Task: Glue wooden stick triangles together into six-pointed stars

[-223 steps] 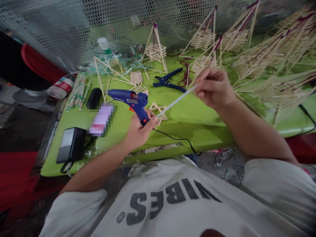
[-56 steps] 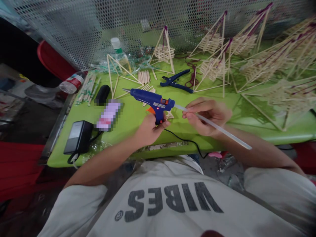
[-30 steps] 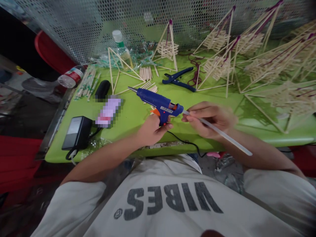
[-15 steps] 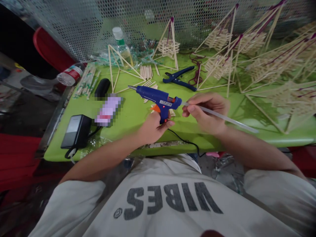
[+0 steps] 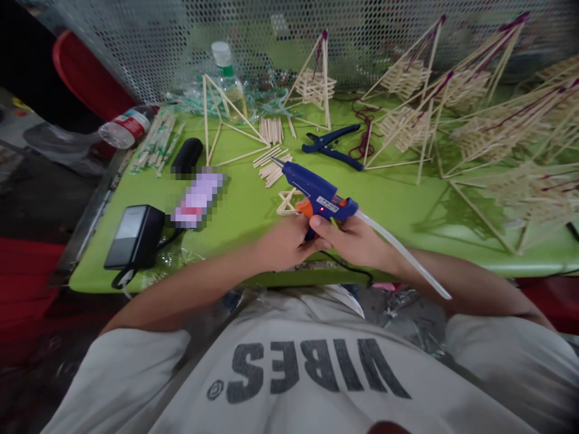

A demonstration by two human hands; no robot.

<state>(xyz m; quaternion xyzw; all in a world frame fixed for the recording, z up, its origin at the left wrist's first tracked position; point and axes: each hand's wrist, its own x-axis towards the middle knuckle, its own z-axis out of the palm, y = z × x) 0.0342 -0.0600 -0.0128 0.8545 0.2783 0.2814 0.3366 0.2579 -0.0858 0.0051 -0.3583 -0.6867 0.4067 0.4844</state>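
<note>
A blue glue gun (image 5: 312, 188) with an orange trigger and a small lit red light points up and to the left over the table. My left hand (image 5: 289, 241) is closed around its handle. From the right, my right hand (image 5: 357, 238) also grips the handle, its thumb laid across it and its other fingers partly hidden behind the gun. A long whitish glue stick (image 5: 402, 250) sticks out of the gun's back end and droops over my right forearm. Just left of the trigger lies a small star-like piece of short sticks (image 5: 288, 203).
Blue pliers (image 5: 332, 144), piles of short sticks (image 5: 271, 130) and a stick frame (image 5: 207, 120) lie beyond the gun. Several stick pyramids (image 5: 407, 129) crowd the right. At left are a phone (image 5: 199, 196), a power bank (image 5: 136, 236) and a bottle (image 5: 125, 128).
My right hand has left the glue stick and now holds the glue gun's handle. The gun has shifted right and down, its nozzle tilted further up; the stick hangs loose from its back.
</note>
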